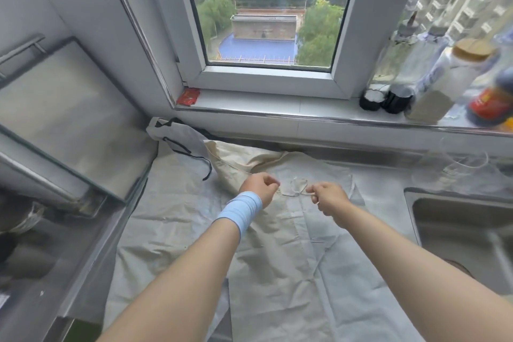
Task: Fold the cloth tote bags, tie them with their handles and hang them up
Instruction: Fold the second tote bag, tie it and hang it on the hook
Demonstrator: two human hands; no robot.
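Note:
A cream cloth tote bag (283,233) lies flat along the counter, its thin handles (298,187) looped at its far end. My left hand (261,184), with a blue wrap on the wrist, pinches one handle end. My right hand (330,196) pinches the other end, and the strap loop sits between the two hands. A second cream bag (236,161) lies crumpled behind them. A white bag with black handles (177,136) rests in the back corner.
A pale sheet (155,219) covers the counter. A steel sink (466,230) is at the right. Bottles and jars (433,91) stand on the window sill. A range hood (63,119) juts out at the left. A red packet (188,96) lies on the sill.

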